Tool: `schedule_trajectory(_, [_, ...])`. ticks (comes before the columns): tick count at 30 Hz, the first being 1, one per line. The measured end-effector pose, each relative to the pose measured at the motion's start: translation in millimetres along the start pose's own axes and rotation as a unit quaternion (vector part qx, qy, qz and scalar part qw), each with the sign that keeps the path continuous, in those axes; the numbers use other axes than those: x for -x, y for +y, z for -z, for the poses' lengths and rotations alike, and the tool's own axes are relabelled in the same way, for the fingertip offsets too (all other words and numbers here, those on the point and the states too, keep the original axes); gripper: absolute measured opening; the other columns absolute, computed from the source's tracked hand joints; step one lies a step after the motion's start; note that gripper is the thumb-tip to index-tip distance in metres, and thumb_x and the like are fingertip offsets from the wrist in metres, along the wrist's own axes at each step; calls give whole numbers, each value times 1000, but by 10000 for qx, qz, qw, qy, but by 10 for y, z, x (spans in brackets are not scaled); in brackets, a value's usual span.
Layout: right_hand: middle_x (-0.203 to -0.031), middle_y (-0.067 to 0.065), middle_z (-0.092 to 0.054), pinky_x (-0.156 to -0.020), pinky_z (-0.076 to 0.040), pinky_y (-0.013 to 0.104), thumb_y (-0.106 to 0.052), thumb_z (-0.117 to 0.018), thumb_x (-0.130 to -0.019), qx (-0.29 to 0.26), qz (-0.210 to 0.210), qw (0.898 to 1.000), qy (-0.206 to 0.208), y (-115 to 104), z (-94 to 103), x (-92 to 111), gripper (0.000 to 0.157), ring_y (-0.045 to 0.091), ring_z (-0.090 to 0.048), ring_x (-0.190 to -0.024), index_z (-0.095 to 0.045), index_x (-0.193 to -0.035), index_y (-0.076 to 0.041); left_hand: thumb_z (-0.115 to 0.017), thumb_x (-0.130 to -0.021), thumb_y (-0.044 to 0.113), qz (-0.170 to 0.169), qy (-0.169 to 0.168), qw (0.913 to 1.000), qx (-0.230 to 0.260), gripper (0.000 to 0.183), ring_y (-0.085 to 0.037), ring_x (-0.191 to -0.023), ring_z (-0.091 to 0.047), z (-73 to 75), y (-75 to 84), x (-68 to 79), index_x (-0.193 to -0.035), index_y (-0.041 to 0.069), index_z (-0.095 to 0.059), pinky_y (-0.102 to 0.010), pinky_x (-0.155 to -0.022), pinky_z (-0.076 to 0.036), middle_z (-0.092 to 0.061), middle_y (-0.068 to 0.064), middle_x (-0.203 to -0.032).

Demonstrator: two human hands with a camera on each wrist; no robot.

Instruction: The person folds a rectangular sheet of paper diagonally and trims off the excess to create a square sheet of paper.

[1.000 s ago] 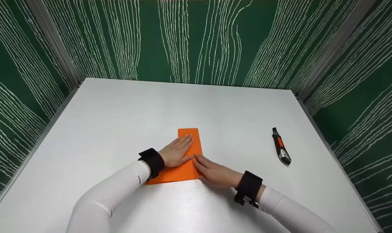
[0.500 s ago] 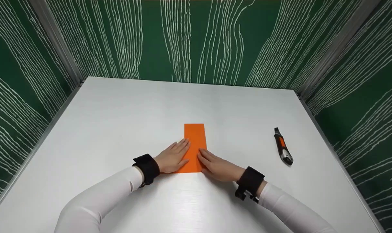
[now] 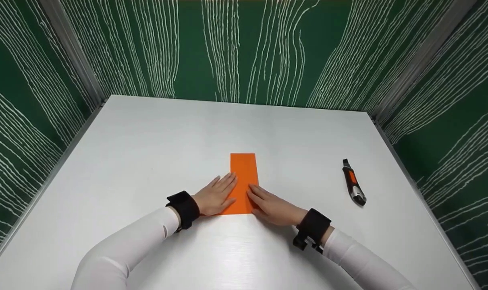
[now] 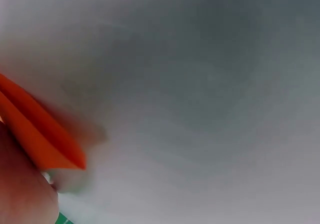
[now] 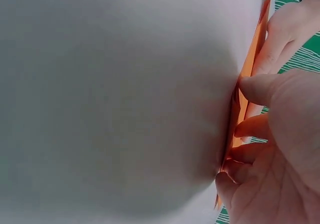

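Note:
A folded sheet of orange paper [image 3: 243, 167] lies on the white table, its narrow end pointing away from me. My left hand [image 3: 214, 196] rests on its left side, fingers extended, covering the lower left part. Along the right edge, my right hand [image 3: 274, 207] touches the paper with its fingertips, thumb near the bottom corner. In the left wrist view, layers of the orange paper [image 4: 42, 129] stand slightly apart beside part of the left hand [image 4: 22, 184]. The right wrist view shows thumb and fingertips of the right hand [image 5: 280, 134] against the paper's edge.
A black, orange and silver utility knife [image 3: 353, 183] lies to the right on the white table [image 3: 167, 133]. Green panels [image 3: 268, 52] with wavy white lines rise behind the table and on both sides, joined by grey metal posts [image 3: 423, 60].
The left hand has slid left and slightly nearer, baring more of the paper's far end. The paper and right hand have shifted slightly away from me. The last half second shows hardly any motion.

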State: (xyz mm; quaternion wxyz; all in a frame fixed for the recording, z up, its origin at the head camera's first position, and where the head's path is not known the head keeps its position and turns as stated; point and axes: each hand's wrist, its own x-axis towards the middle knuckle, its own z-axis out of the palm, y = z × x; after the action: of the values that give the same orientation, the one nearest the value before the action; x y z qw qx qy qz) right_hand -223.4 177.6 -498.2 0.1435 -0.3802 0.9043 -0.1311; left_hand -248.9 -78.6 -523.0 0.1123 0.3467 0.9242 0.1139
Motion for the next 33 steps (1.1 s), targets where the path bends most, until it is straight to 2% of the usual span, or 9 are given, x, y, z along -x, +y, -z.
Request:
schedule_trajectory(3, [-168, 28, -23, -124, -32, 56, -22, -53, -108, -127, 64, 9997, 184, 4, 15, 14, 62, 42, -28, -156, -29, -158, 6, -36, -112, 35, -16, 2, 9999, 105, 67, -32, -163, -8, 28, 11, 29, -164, -1, -13, -52, -133, -11, -9, -17, -174])
schedule_trajectory(7, [-163, 31, -33, -120, -37, 55, -19, -58, -106, -251, 37, 9976, 644, 55, 46, 67, 63, 44, -38, -151, -32, -156, 9, -35, -112, 36, -56, 37, 9998, 181, 67, -32, -163, -7, 24, 7, 42, -163, -1, -12, -53, -133, -9, -8, -18, -174])
schedule_trajectory(12, [-159, 32, -38, -120, -38, 55, -18, -60, -104, -359, -462, 9889, 1366, 259, 130, 194, 63, 45, -42, -148, -35, -154, 11, -33, -112, 37, -65, 25, 9998, 209, 67, -32, -164, -5, 17, 5, 31, -164, 0, -11, -53, -133, -8, -6, -17, -174])
schedule_trajectory(18, [-156, 36, -39, -122, -34, 59, -14, -59, -104, -472, -1325, 9689, 2038, 643, 326, 451, 62, 50, -40, -146, -34, -153, 14, -33, -112, 35, -64, -34, 9997, 247, 67, -32, -164, -5, 40, 12, 27, -164, -1, -11, -53, -133, -9, -6, -18, -174])
schedule_trajectory(24, [-154, 42, -36, -122, -30, 64, -14, -56, -103, -634, -2241, 9469, 2218, 1049, 525, 732, 62, 57, -36, -144, -32, -151, 19, -34, -112, 35, -76, -50, 9997, 228, 68, -32, -164, -5, 55, 15, 35, -164, -1, -10, -53, -133, -8, -5, -18, -174])
schedule_trajectory(29, [-151, 45, -36, -116, -37, 66, -13, -56, -103, -541, -2877, 9297, 2234, 1296, 589, 927, 61, 59, -39, -140, -33, -149, 20, -34, -112, 35, -79, -94, 9997, 201, 68, -33, -164, -4, 50, 12, 32, -163, -2, -10, -53, -133, -7, -5, -18, -174])
schedule_trajectory(33, [-138, 48, -47, -102, -47, 67, -11, -58, -100, -288, -3238, 9164, 2335, 1427, 592, 1052, 54, 62, -53, -125, -44, -141, 22, -32, -112, 36, -82, -131, 9997, 181, 68, -32, -164, -3, 31, 9, 11, -164, -1, -9, -53, -133, -7, -3, -17, -174])
